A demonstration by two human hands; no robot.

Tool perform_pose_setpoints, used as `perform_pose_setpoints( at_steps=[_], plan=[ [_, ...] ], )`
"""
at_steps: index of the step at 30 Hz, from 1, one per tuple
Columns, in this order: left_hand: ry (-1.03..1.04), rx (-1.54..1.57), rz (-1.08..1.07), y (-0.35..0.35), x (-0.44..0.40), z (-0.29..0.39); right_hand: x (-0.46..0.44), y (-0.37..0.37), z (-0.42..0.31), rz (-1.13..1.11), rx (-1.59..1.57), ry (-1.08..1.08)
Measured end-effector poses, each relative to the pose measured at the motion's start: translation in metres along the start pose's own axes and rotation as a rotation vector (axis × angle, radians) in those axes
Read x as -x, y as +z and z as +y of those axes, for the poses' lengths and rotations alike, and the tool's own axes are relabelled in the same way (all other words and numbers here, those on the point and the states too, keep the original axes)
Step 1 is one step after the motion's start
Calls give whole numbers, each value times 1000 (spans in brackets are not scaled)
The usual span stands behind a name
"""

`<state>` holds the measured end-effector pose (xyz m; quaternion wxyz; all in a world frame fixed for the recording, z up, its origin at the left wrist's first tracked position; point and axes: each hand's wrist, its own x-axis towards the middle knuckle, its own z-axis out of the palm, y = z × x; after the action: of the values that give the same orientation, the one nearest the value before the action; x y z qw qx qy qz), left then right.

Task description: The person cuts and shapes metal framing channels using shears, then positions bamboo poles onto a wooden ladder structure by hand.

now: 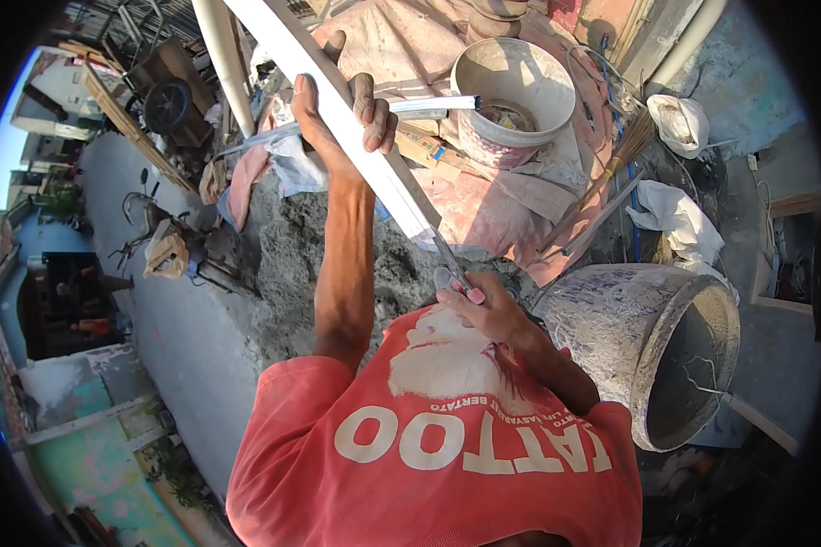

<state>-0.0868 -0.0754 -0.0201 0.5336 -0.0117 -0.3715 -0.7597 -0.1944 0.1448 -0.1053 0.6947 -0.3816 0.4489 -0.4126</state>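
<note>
Your red shirt fills the near part of the view, with both forearms reaching out past it so the work sits before your chest, where you can look straight down on it. Your left hand is closed around the long white strip from beneath, thumb along one edge and fingers hooked over the other. That grip, well up from the near end, probably serves to carry the weight and stop the strip twisting. Your right hand is curled about the handles of a metal tool (snips, by their look, with a bit of pink at the grip), whose head meets the near end of the strip. Whether its blades are apart or together, you cannot tell from here. Holding the tool close to the body likely gives that wrist more strength and a clearer sight of the edge.

Beyond the strip, a second strip with a dark end crosses behind your left hand, its tip in front of the bucket. The bucket rests on a creased sheet, which may be spread to cover or shield what is under it. By your right arm is a drum; the lens bends things too much to say whether it stands or lies.
</note>
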Motion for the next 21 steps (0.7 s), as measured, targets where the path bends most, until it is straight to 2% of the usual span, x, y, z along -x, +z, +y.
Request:
perform_pose_setpoints(
  at_steps=[3, 5, 6, 8, 13, 17, 19, 21],
  plan=[
    [28, -15, 112, 21, 1, 0, 2, 2, -7, -14, -151, 40],
    [25, -177, 161, 23, 2, 0, 2, 1, -2, 0, -215, 60],
    [-13, -125, 202, 24, 3, -2, 2, 0, -1, 12, -227, 63],
    [-23, -141, 157, 23, 1, -2, 3, 2, 4, 109, -212, 69],
    [-22, -104, 148, 11, 1, -11, 1, -7, 15, 72, -187, 37],
    [7, -159, 95, 7, 1, -9, 1, -1, 11, 126, -202, 35],
    [11, -163, 104, 10, 0, -10, 2, 0, 10, 154, -198, 30],
    [4, -81, 205, 14, 1, -12, 2, 0, 9, 184, -189, 56]
  ],
)
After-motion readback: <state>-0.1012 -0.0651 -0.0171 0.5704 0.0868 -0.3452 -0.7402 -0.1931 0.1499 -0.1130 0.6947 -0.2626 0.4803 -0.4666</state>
